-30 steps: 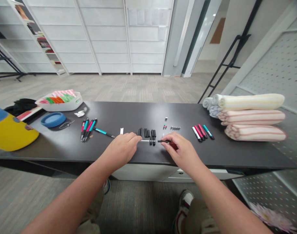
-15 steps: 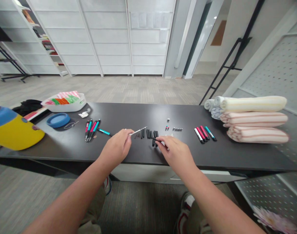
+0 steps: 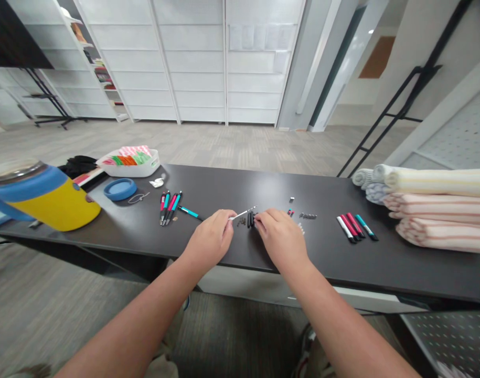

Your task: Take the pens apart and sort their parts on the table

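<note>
My left hand [image 3: 210, 233] is closed on a thin pale pen refill [image 3: 243, 213], which points right with its tip just short of my other hand. The fingers of my right hand [image 3: 282, 236] are pinched together over black pen grips [image 3: 249, 219] on the table; a dark piece shows at the fingertips, too small to make out. Tiny springs [image 3: 242, 222] lie left of the grips. A turquoise pen barrel piece [image 3: 190, 212] with a dark end lies beyond my left hand. Small metal parts [image 3: 308, 216] form a row right of my right hand.
Several click pens [image 3: 171, 208] lie at left on the dark table [image 3: 208, 184]. White, pink and turquoise barrels [image 3: 350, 227] lie right, near rolled towels [image 3: 440, 202]. A yellow-blue mug [image 3: 54, 197], a blue lid [image 3: 120, 189] and a white basket [image 3: 135, 169] stand at left.
My view has turned left. My right hand has moved in over the black grips, closer to the refill. My left hand still holds the refill.
</note>
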Available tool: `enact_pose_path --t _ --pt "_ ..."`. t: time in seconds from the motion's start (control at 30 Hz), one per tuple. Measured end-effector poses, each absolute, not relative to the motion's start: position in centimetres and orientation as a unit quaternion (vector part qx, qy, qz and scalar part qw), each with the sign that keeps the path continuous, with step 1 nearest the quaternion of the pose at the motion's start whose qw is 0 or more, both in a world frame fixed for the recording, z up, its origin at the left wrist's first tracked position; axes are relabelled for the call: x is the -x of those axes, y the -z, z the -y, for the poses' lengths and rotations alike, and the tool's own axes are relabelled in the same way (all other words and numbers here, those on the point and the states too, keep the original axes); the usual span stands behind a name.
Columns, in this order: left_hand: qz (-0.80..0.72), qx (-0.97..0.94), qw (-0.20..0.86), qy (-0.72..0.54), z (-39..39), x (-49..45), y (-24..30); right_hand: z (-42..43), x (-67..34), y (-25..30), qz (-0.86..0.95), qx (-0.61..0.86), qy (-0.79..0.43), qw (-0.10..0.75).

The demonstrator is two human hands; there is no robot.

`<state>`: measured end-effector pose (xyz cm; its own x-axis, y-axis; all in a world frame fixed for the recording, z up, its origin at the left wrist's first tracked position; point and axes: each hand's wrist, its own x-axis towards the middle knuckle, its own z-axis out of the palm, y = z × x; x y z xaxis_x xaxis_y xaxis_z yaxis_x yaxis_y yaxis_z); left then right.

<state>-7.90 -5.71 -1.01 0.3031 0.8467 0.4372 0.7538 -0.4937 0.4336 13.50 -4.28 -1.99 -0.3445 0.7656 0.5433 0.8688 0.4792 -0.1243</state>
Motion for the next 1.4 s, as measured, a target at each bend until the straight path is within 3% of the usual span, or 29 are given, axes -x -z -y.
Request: enact_pose_path --t 0.33,0.6,0.97,1.17,1.4 --pt "-0.507 -0.801 0.071 -0.310 5.5 7.8 1.3 4.5 -13.0 2.1 0.818 0.517 0.138 0.213" --pt "-0.487 -0.834 0.018 -0.260 5.7 7.7 1.2 5.8 -14.1 1.3 0.752 0.545 -0.027 0.369" --pt "-0.387 -0.907 0.029 -0.165 6.4 8.2 0.8 8.2 -16.1 0.6 0.815 0.397 -0.152 0.395" --pt "-0.405 -0.893 0.042 -0.191 6.7 9.6 1.0 8.5 -18.2 0.8 0.792 0.452 -0.110 0.395" --pt "-0.555 -0.770 0.067 -0.307 6.1 10.1 1.0 7.8 -16.6 1.8 0.805 0.463 -0.077 0.363"
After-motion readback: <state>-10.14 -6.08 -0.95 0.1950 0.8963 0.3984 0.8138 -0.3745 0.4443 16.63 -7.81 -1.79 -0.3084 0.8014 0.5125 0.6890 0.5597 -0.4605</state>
